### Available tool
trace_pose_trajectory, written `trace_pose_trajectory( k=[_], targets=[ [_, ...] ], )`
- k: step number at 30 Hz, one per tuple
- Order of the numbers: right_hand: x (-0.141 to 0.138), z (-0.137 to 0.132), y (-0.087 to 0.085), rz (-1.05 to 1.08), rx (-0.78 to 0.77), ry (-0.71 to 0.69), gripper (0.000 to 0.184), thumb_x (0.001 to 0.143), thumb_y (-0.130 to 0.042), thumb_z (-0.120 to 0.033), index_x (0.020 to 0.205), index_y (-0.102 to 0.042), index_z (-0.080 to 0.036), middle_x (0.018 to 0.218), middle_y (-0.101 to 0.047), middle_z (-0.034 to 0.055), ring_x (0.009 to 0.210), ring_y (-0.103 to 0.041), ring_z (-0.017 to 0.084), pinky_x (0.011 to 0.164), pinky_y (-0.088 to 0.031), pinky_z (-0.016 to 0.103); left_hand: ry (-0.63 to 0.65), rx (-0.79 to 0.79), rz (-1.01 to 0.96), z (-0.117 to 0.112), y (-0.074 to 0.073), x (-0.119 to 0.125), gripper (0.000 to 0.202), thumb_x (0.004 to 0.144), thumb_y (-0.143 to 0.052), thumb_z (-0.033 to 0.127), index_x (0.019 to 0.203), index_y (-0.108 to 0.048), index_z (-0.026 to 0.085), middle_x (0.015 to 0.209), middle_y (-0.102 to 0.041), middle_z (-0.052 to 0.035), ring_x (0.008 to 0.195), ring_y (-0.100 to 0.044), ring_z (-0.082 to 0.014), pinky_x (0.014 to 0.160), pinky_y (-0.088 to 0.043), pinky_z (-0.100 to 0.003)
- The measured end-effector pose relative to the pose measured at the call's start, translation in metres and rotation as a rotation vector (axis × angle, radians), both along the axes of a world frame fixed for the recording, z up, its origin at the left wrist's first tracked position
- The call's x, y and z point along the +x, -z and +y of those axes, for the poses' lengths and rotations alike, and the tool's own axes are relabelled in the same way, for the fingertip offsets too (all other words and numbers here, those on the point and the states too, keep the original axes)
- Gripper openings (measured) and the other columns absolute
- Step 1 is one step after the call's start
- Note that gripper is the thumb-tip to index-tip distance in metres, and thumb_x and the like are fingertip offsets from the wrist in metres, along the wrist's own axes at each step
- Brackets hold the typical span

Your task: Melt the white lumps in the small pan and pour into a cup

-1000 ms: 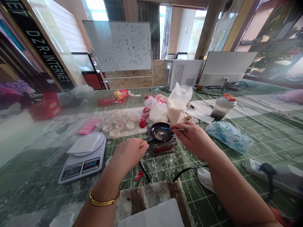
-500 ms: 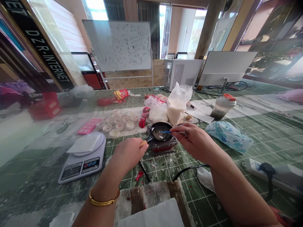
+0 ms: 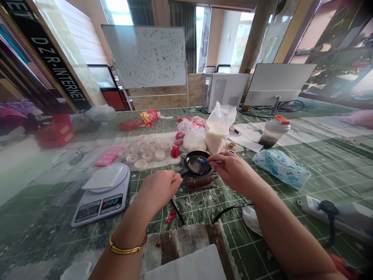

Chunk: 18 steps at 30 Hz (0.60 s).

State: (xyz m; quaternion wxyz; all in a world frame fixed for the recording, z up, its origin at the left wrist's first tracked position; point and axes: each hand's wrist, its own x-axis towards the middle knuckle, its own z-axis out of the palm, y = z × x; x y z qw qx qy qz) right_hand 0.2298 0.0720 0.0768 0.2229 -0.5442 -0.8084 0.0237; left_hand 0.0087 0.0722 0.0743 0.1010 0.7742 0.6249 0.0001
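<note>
A small black pan (image 3: 198,163) holding whitish melting bits sits on a little red-edged heater (image 3: 201,181) in the middle of the green gridded table. My left hand (image 3: 159,190) is closed round the pan's wooden handle. My right hand (image 3: 233,171) pinches a thin blue stick (image 3: 205,160), whose tip reaches into the pan from the right. A gold bangle (image 3: 126,247) circles my left wrist.
Two plastic bags of white granules (image 3: 217,130) stand behind the pan, with small filled cups (image 3: 148,153) to their left. A white kitchen scale (image 3: 100,194) lies at left, a tissue pack (image 3: 281,167) and power strip (image 3: 335,217) at right, a lidded jar (image 3: 274,132) behind.
My right hand has shifted slightly left toward the pan, so the blue stick's tip sits further over the pan. My left hand keeps its hold on the handle.
</note>
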Motion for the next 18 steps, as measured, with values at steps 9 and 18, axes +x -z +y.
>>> trace_pose_trajectory(
  k=[9, 18],
  targets=[
    [-0.0041, 0.0019, 0.001, 0.0, -0.004, -0.056, 0.029, 0.09, -0.041, -0.028, 0.105, -0.065, -0.021, 0.089, -0.068, 0.0071, 0.088, -0.06, 0.02, 0.08, -0.045, 0.032, 0.002, -0.008, -0.009, 0.0021, -0.0006, 0.001, 0.038, 0.086, -0.032, 0.043, 0.068, -0.055, 0.019, 0.074, -0.065, -0.0066, 0.067, -0.059, -0.0194, 0.051, -0.029, -0.026],
    [0.0028, -0.0009, -0.0032, -0.01, -0.017, -0.083, 0.028, 0.09, -0.042, -0.029, 0.103, -0.065, -0.022, 0.09, -0.069, 0.0049, 0.088, -0.06, 0.02, 0.082, -0.044, 0.032, -0.007, 0.003, -0.007, 0.0014, -0.0007, 0.0007, 0.038, 0.086, -0.031, 0.043, 0.066, -0.053, 0.019, 0.073, -0.065, -0.0057, 0.065, -0.058, -0.0189, 0.051, -0.028, -0.026]
  ],
)
